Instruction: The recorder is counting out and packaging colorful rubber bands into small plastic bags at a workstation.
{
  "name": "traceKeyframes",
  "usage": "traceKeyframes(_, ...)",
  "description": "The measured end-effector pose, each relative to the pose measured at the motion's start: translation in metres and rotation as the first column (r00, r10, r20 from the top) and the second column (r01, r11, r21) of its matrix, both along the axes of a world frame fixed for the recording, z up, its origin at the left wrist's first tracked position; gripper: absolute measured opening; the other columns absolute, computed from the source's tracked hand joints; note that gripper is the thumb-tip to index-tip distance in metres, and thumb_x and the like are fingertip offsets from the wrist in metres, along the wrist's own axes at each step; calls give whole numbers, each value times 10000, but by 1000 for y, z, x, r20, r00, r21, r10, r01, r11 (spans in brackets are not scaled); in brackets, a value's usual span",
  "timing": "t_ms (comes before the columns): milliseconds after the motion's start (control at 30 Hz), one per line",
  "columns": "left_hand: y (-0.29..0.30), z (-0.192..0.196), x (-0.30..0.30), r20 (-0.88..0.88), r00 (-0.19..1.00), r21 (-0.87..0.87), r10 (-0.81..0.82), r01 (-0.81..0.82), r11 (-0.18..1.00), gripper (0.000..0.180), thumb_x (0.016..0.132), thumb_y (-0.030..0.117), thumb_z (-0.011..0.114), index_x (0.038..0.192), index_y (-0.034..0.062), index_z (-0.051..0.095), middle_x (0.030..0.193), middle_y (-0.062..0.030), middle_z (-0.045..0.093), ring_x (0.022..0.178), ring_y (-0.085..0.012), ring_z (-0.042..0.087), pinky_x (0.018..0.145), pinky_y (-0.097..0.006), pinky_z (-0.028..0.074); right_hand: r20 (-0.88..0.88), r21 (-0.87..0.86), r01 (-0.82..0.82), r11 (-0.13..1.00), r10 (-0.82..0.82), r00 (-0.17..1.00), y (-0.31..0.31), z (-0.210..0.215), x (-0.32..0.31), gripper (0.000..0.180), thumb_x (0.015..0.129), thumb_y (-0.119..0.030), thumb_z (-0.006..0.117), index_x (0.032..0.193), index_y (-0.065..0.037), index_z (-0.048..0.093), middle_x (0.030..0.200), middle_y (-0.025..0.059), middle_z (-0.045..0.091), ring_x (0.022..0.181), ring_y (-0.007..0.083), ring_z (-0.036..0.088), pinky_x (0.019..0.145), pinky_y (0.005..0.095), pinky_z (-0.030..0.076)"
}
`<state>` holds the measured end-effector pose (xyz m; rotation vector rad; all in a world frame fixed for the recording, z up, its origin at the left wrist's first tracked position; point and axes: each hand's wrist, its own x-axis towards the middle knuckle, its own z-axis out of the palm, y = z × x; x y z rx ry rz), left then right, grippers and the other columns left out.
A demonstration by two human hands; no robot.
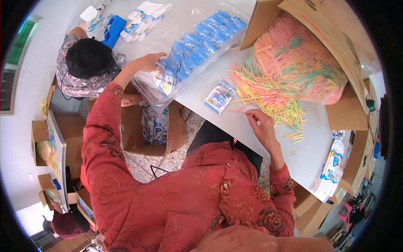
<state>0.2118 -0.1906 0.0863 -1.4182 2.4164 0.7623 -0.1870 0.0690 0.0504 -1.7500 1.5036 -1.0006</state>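
My left hand reaches over the near-left part of a clear plastic tray, its fingers stretched out beside blue-and-white packets. Below those fingers, a few packets lie with their printed faces up; whether the hand touches one is unclear. My right hand is over the table, thumb and forefinger pinched on a thin pink straw-like stick. Just left of it, one blue-and-white packet lies flat. A heap of pink, yellow and green sticks spreads beyond the right hand.
An open cardboard box on its side holds a bag of sticks. Under the tray, another box contains packets. A co-worker in a black cap is at the left, near a blue holder. Printed packaging lies at the right edge.
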Motion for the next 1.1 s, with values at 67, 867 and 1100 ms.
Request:
traceKeyframes(67, -16, -2, 18, -58, 997, -50, -48, 45, 998, 670, 730, 50, 666, 1352, 59, 417, 1098, -205, 641, 1050, -358, 597, 897, -394, 467, -13, -13, -1, 1000, 1, 1000, -2, 1, 1, 101, 843, -17, 622, 941, -15, 645, 827, 111, 650, 678, 206, 628, 575, 291, 500)
traceKeyframes(867, 173, -71, -177, -505, 854, -419, 123, -367, 830, 573, 672, 185, 784, 1162, 29, 534, 1089, -146, 554, 1001, -347, 528, 851, -406, 453, -449, -324, 39, 945, -190, 873, -73, -48, 53, 373, 696, -199, 730, 1024, -57, 621, 1148, 67, 527, 1102, 270, 478, 891, 401, 405)
traceKeyframes(1100, 174, -76, -178, -529, 831, -404, 173, -425, 810, 610, 644, 191, 804, 1172, 36, 541, 1111, -142, 544, 1007, -344, 523, 865, -410, 441, -409, -376, 47, 926, -211, 888, -73, -48, 54, 388, 665, -200, 749, 1006, -64, 622, 1102, 61, 544, 1056, 267, 493, 869, 393, 404)
